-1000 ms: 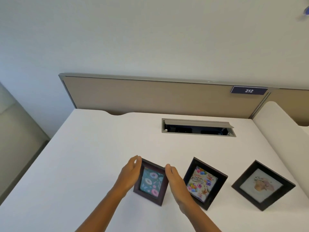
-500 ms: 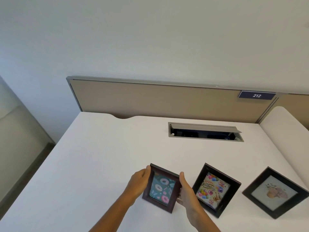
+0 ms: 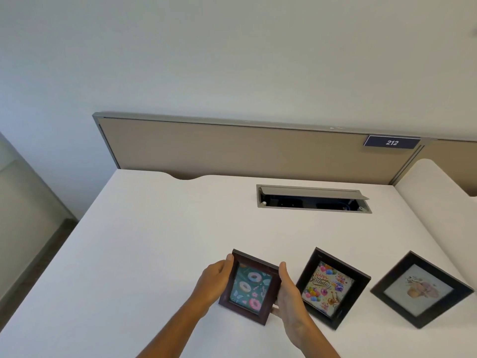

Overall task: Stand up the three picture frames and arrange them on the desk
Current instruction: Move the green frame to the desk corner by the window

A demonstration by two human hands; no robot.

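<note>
Doughnut frame (image 3: 248,288): we see a dark brown frame with a teal doughnut print at 6 o'clock on the white desk (image 3: 154,241), tilted, held between both hands.
Left hand (image 3: 213,281): fingers wrapped onto the frame's left edge, thumb at its top corner.
Right hand (image 3: 290,297): fingers closed against the frame's right edge, thumb pointing up along it.
Birthday frame (image 3: 331,287): black, just beside the right hand at its 3 o'clock, leaning back.
Flower frame (image 3: 420,289): black, farther toward 3 o'clock, apart from the birthday frame; we cannot tell whether it stands or lies.
Cable hatch (image 3: 313,198): open, at 12 o'clock of the frames.
Partition (image 3: 232,148): beige, behind the desk, carrying a sign (image 3: 391,142) reading 212.
</note>
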